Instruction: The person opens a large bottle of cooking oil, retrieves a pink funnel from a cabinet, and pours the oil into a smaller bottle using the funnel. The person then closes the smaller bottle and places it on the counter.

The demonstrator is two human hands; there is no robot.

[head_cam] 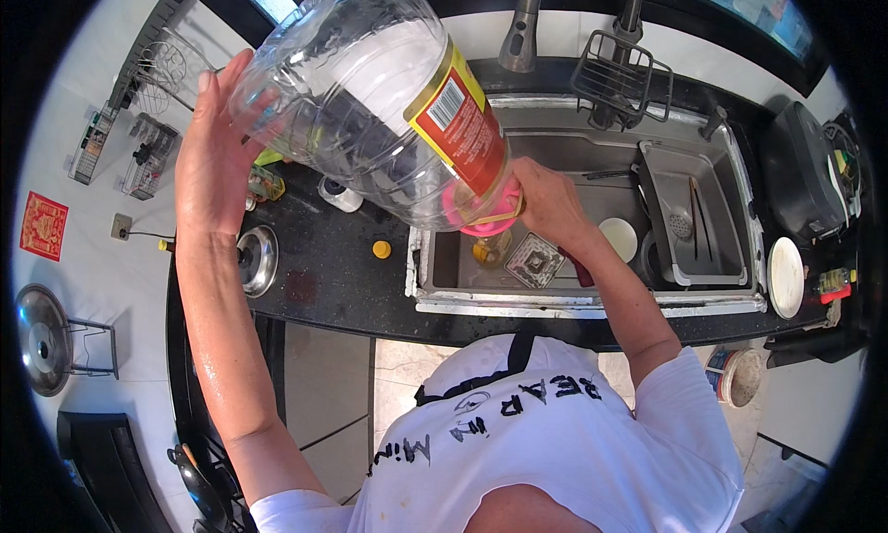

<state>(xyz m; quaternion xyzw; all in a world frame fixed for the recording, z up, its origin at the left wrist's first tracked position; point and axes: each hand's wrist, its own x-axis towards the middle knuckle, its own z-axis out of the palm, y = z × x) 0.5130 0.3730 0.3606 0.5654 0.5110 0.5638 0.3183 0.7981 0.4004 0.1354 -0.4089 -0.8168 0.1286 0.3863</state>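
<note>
A large clear plastic jug point(347, 103) with a red and yellow label is tilted, its neck end down over the left side of the steel sink point(548, 141). My left hand point(218, 151) supports its raised base with spread fingers. Near the jug's lower end, my right hand point(548, 197) grips the rim of a pink plastic funnel point(479, 207). Below the funnel stands a clear bottle point(491, 247) with some yellowish content, in the sink. Beside that bottle lies a square metal drain cover point(534, 260). A yellow cap point(381, 249) rests on the black countertop point(333, 269).
Above the sink hang a pull-down faucet point(520, 44) and a wire rack point(614, 75). The sink also holds a white bowl point(617, 239) and a grey basin point(701, 221) with chopsticks. A steel lid point(258, 261) lies at left, a white plate point(787, 278) at right.
</note>
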